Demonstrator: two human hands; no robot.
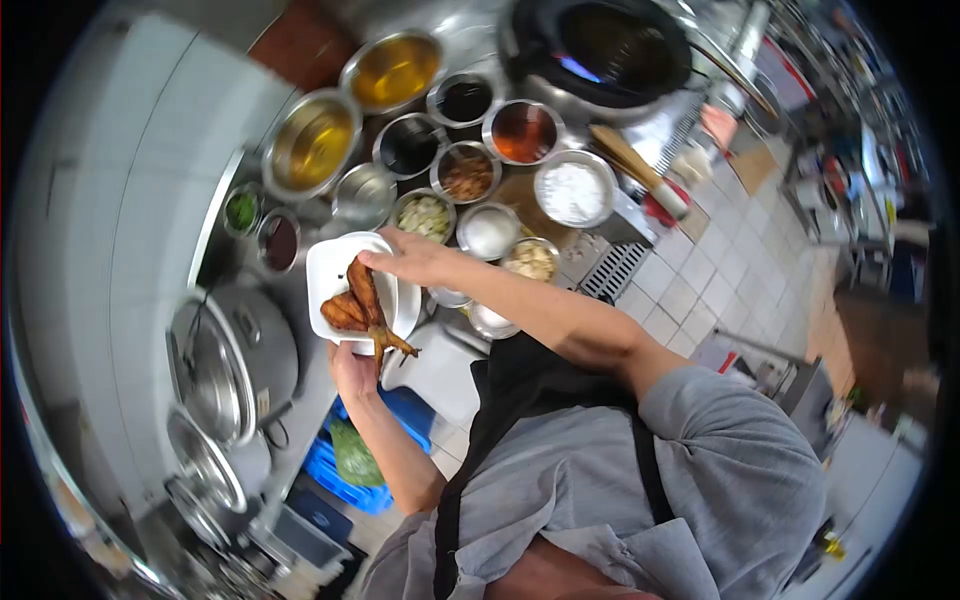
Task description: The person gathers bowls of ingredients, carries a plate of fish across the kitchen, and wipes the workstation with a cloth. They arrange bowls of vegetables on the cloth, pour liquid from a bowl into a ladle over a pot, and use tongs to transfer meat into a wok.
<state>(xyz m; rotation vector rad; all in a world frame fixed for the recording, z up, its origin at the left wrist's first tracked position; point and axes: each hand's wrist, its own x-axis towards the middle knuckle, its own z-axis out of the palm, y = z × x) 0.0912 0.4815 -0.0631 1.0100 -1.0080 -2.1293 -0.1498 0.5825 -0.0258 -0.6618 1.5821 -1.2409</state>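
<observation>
A white tray (325,260) is held up in front of me, with a second white dish edge (408,305) showing beside it. In the tray lies a browned, fried poultry leg (365,295) whose clawed foot hangs over the near rim. My right hand (410,257) grips the far right rim, its thumb over the edge close to the leg's upper end. From below, my left hand (352,368) holds the tray's near side; some of its fingers are hidden underneath.
Bowls of oil (318,145), dark sauce (408,145), white powder (573,188) and chopped vegetables (424,216) crowd the counter ahead. A black wok (610,50) sits over a flame at the back. On the left stands a large metal pot (265,330); a blue crate (400,415) is below.
</observation>
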